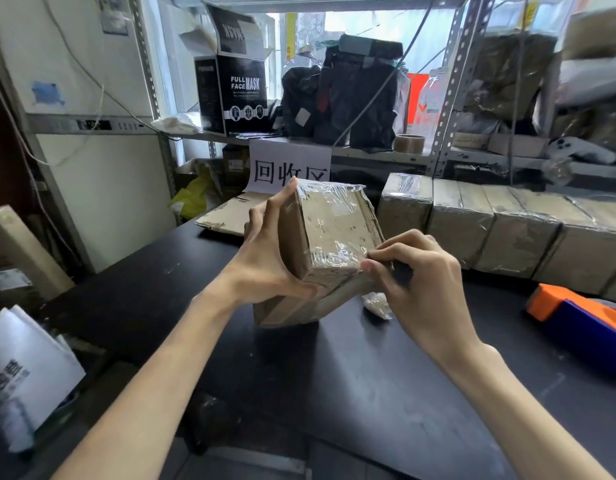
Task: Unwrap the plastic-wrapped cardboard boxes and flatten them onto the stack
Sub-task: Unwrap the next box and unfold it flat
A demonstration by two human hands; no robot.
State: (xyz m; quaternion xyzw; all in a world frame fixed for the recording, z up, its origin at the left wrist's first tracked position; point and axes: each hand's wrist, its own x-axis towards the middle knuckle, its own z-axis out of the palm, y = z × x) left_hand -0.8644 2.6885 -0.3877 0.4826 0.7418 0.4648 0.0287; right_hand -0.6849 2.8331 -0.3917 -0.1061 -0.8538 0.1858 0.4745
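1. Storeroom setting: a black table (334, 393) with metal shelves behind it.
2. A box (330, 223) sits tilted at mid-table, sealed in plastic wrap (337, 258). Its lower end seems propped on the table and its broad face is turned up, likely to show the film's edges.
3. The left hand (265, 261) clamps the box's left side, fingers running up that side and thumb across the near lower edge. It acts as a brace.
4. The right hand (417, 271) is at the box's near right corner, fingertips pinching the bunched wrap. I judge it is hunting a loose end to tear. The hands are apart, one on each side.
5. Right of the box, a row of wrapped boxes (507, 230) waits, each touching the next.
6. Behind-left of the box lies the flat cardboard stack (230, 213), below a paper sign (289, 164).
7. A film scrap (377, 304) lies just right of the box, and a tape dispenser (583, 323) is well apart to the right.
8. Bare tabletop shows left of the box, so the path to the stack looks open.
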